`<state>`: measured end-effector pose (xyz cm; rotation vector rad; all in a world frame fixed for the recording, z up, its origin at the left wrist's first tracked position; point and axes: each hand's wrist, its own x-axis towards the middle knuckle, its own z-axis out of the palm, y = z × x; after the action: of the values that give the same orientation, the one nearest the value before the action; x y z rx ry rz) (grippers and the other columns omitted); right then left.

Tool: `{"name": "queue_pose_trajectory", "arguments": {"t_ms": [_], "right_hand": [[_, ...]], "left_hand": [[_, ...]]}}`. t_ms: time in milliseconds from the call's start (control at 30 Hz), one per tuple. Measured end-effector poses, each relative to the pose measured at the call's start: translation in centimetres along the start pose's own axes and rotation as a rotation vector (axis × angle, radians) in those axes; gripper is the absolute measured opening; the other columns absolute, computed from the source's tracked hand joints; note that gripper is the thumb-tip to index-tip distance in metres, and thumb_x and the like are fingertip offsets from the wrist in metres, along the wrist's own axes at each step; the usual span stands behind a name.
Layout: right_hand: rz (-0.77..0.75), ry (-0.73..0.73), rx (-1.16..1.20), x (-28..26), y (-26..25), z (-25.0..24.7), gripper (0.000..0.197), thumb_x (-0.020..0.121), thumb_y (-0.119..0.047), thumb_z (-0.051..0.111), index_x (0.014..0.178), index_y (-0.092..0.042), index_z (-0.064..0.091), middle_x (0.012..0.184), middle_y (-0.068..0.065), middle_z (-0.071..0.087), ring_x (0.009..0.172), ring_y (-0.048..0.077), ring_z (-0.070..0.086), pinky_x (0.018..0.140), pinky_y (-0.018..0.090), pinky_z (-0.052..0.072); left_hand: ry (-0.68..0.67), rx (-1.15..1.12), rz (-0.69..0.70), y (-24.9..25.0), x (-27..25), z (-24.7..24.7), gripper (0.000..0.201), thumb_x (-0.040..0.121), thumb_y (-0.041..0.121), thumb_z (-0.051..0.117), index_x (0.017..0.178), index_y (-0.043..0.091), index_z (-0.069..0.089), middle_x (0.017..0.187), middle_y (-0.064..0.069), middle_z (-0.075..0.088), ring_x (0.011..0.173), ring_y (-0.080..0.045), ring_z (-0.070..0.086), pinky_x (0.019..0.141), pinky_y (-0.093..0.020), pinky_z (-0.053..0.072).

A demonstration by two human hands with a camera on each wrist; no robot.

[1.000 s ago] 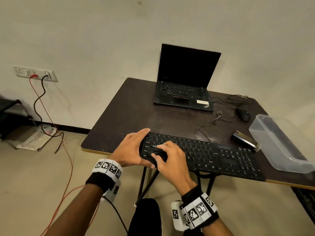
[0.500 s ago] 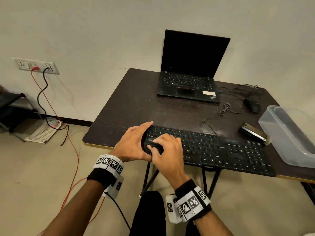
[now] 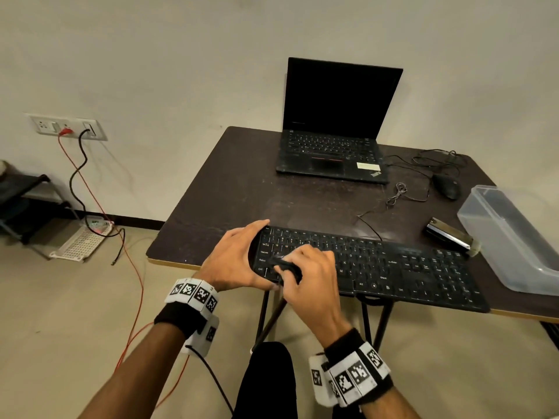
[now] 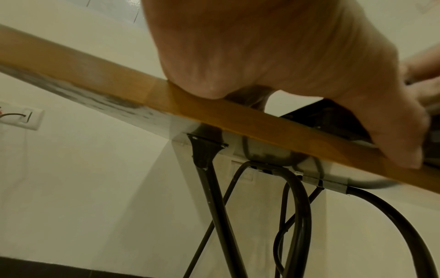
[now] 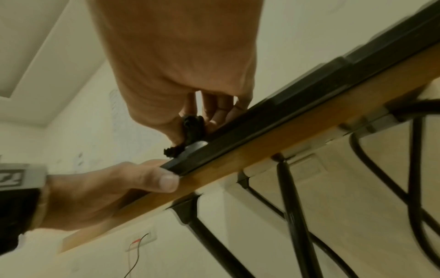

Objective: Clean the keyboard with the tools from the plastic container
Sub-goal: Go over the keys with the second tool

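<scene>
A black keyboard (image 3: 393, 267) lies along the near edge of the dark table (image 3: 236, 192). My left hand (image 3: 239, 261) grips its left end, thumb on the front edge and fingers round the far corner. My right hand (image 3: 311, 276) pinches a small black cloth (image 3: 286, 267) and presses it on the keys at the left end. In the right wrist view the cloth (image 5: 192, 127) hangs from my right hand's fingertips (image 5: 221, 109) onto the keyboard (image 5: 285, 112), with the left hand's thumb (image 5: 152, 178) at the corner. The left wrist view shows only the left hand's palm (image 4: 273, 56) on the table edge (image 4: 214, 112).
A clear plastic container (image 3: 514, 237) sits at the table's right edge, with a black and silver brush (image 3: 447, 234) beside it. An open laptop (image 3: 332, 140), a mouse (image 3: 446, 186) and loose cables lie at the back. Table legs stand below the near edge.
My right hand has shifted the cloth slightly over the leftmost keys. The left hand keeps its hold on the keyboard's end. The head view has moved a little.
</scene>
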<state>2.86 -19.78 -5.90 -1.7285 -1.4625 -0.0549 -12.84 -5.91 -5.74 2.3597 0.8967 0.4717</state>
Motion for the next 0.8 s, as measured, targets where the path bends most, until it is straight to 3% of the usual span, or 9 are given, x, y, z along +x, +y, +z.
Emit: {"name": "queue_pose_trajectory", "arguments": {"t_ms": [67, 200, 333, 467, 600, 800], "right_hand": [[0.045, 0.025, 0.020, 0.2, 0.0, -0.3, 0.006, 0.084, -0.018, 0.078, 0.082, -0.022, 0.073, 0.088, -0.012, 0.064, 0.081, 0.008, 0.058, 0.083, 0.032, 0.035], [-0.050, -0.052, 0.026, -1.6, -1.1, 0.0, 0.010, 0.083, -0.015, 0.077, 0.083, -0.023, 0.072, 0.090, -0.014, 0.063, 0.083, 0.006, 0.056, 0.082, 0.029, 0.030], [0.047, 0.064, 0.032, -0.9, 0.8, -1.3, 0.010, 0.085, -0.017, 0.078, 0.082, -0.025, 0.073, 0.089, -0.016, 0.062, 0.084, 0.004, 0.057, 0.086, 0.027, 0.032], [-0.022, -0.026, 0.053, -2.0, -0.5, -0.9, 0.013, 0.085, -0.015, 0.078, 0.083, -0.026, 0.071, 0.091, -0.017, 0.062, 0.085, 0.004, 0.056, 0.085, 0.027, 0.031], [0.066, 0.070, 0.028, -0.7, 1.8, -2.1, 0.012, 0.085, -0.015, 0.078, 0.085, -0.026, 0.072, 0.090, -0.015, 0.064, 0.084, 0.007, 0.058, 0.086, 0.026, 0.031], [0.020, -0.024, 0.075, -1.1, 0.6, -1.5, 0.010, 0.085, -0.016, 0.077, 0.084, -0.025, 0.073, 0.090, -0.015, 0.065, 0.084, 0.003, 0.058, 0.084, 0.026, 0.032]], "left_hand": [[-0.005, -0.007, -0.012, 0.1, 0.0, 0.0, 0.134, 0.044, 0.073, 0.089, 0.158, 0.039, 0.027, 0.139, 0.028, 0.042, 0.136, -0.009, 0.037, 0.117, -0.034, 0.036], [-0.010, -0.014, -0.016, 0.1, 0.0, -0.1, 0.133, 0.044, 0.072, 0.087, 0.158, 0.039, 0.027, 0.140, 0.026, 0.044, 0.136, -0.009, 0.037, 0.118, -0.039, 0.037], [-0.004, -0.013, -0.019, 0.1, 0.0, -0.1, 0.137, 0.041, 0.074, 0.091, 0.157, 0.039, 0.028, 0.144, 0.023, 0.046, 0.137, -0.011, 0.039, 0.118, -0.039, 0.038], [-0.001, -0.007, -0.011, -0.1, 0.1, 0.0, 0.136, 0.041, 0.073, 0.092, 0.157, 0.040, 0.028, 0.144, 0.023, 0.047, 0.137, -0.011, 0.040, 0.119, -0.040, 0.038], [0.003, -0.006, -0.018, 0.0, -0.1, 0.1, 0.135, 0.042, 0.069, 0.094, 0.156, 0.042, 0.028, 0.143, 0.024, 0.047, 0.137, -0.011, 0.038, 0.118, -0.038, 0.038], [0.015, -0.006, -0.002, -0.2, 0.0, 0.3, 0.135, 0.042, 0.070, 0.094, 0.157, 0.039, 0.029, 0.143, 0.023, 0.049, 0.136, -0.011, 0.041, 0.119, -0.039, 0.037]]}}
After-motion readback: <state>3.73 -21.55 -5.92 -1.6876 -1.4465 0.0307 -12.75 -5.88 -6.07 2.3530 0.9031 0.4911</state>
